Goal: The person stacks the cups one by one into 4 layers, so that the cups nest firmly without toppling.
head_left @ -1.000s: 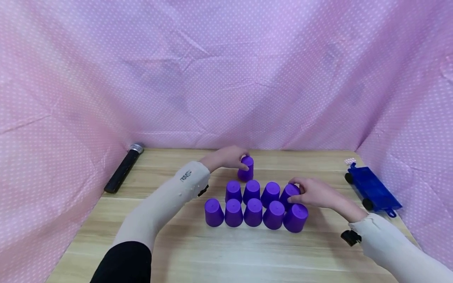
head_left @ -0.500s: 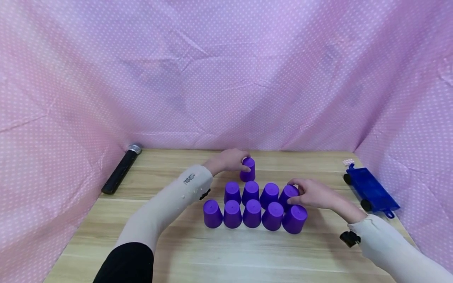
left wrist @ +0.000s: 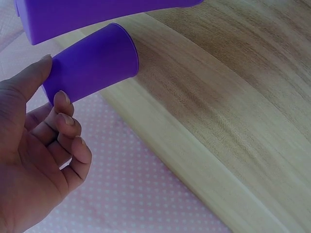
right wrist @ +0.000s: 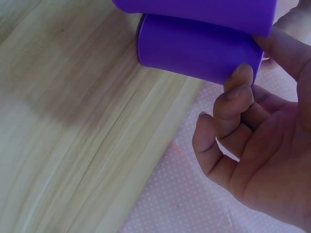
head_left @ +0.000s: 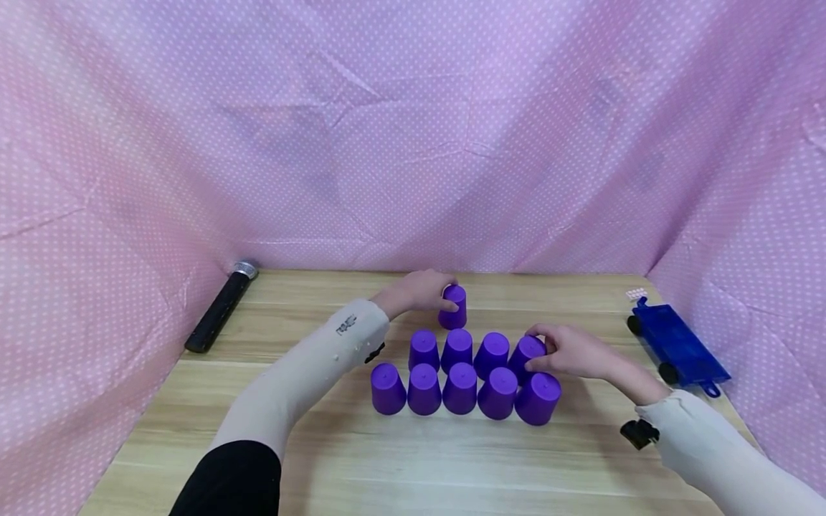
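Purple cups stand upside down on a wooden table in two rows, several in each. Behind the rows, one more purple cup stands apart; my left hand pinches its upper end between thumb and fingers. In the left wrist view that cup shows whole, with the thumb on one side and curled fingers on the other. My right hand pinches the right-end cup of the back row near its top. The right wrist view has this cup between thumb and fingertips, partly covered by a front-row cup.
A black microphone with a silver head lies at the table's left edge. To the right sits a blue wheeled toy cart, with a small pink-and-white piece behind it. A pink dotted cloth hangs around the table.
Over the last second my left hand and its cup shift very slightly to the right. The right hand and the rows of cups stay as they were.
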Demonstrator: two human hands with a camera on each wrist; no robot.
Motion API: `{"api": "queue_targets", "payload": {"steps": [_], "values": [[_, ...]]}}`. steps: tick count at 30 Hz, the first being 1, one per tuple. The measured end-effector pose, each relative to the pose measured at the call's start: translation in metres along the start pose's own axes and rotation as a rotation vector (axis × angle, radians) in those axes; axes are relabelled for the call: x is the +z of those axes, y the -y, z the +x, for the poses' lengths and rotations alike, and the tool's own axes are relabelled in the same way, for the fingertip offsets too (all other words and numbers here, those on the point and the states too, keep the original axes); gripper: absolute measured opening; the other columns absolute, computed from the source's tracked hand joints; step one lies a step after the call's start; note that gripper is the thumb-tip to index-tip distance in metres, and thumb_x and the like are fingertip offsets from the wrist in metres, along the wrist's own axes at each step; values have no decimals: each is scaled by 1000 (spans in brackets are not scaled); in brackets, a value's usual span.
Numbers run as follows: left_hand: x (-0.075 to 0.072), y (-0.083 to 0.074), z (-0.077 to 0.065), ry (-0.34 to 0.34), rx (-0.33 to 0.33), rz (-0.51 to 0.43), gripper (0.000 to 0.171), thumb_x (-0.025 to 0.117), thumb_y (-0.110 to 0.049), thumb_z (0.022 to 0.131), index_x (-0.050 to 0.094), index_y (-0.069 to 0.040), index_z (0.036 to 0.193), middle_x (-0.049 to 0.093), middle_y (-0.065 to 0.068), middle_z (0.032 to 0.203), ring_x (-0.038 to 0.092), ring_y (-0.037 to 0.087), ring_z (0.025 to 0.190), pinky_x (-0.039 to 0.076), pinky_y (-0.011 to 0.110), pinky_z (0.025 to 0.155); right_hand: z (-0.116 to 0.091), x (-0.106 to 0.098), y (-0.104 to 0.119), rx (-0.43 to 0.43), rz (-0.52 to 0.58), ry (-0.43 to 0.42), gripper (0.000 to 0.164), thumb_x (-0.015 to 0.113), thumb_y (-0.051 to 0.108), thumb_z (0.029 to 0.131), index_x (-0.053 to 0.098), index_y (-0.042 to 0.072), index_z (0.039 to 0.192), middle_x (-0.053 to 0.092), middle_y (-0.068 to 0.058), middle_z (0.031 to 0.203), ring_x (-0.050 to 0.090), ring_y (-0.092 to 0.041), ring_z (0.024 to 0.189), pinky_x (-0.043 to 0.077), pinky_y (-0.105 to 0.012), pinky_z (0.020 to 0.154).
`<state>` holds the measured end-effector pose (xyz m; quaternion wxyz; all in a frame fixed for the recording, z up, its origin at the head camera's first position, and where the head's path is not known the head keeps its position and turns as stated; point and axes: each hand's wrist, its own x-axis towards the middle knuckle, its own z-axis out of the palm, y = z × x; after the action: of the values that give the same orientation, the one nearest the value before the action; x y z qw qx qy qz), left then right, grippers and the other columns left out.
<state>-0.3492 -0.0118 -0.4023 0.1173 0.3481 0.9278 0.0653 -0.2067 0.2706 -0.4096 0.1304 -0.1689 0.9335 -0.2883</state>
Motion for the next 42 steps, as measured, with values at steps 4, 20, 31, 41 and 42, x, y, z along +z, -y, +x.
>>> {"api": "queue_targets", "payload": {"steps": [4, 20, 31, 41, 42], "values": [[1, 0, -2, 2, -5, 8, 55, 69, -47, 92, 59, -13, 134, 70, 4, 121, 66, 23, 112, 52, 38, 96, 0, 1, 1, -3, -1, -1, 45, 82, 31, 80, 65, 9, 116, 54, 2, 68, 49, -9, 60, 40, -24, 53], [-21, 7, -36, -103, 12, -59, 56, 63, -48, 96, 55, -16, 142, 65, -3, 84, 61, 13, 76, 49, 31, 68, 0, 0, -1, -31, -17, 3, 49, 82, 32, 81, 66, 8, 120, 52, 4, 67, 47, -7, 58, 38, -23, 52], [-23, 14, -89, 81, 67, -114, 49, 60, -47, 97, 59, -17, 136, 65, -1, 92, 61, 13, 79, 50, 30, 69, 2, -4, -3, -29, -34, 2, 51, 82, 34, 81, 65, 7, 121, 54, 3, 68, 49, -9, 60, 39, -24, 53], [-10, 16, -107, 143, 64, -163, 58, 64, -55, 93, 58, -19, 138, 64, -2, 87, 59, 13, 76, 49, 30, 70, 2, -2, -5, -24, -18, 8, 51, 81, 33, 81, 65, 7, 122, 55, 1, 69, 49, -9, 60, 39, -24, 52], [-8, 16, -107, 144, 64, -165, 58, 64, -55, 92, 58, -20, 138, 64, -2, 86, 59, 12, 75, 49, 30, 69, 1, -2, -5, -25, -15, 10, 51, 81, 33, 82, 65, 6, 122, 55, 1, 69, 49, -9, 60, 39, -24, 52]]}}
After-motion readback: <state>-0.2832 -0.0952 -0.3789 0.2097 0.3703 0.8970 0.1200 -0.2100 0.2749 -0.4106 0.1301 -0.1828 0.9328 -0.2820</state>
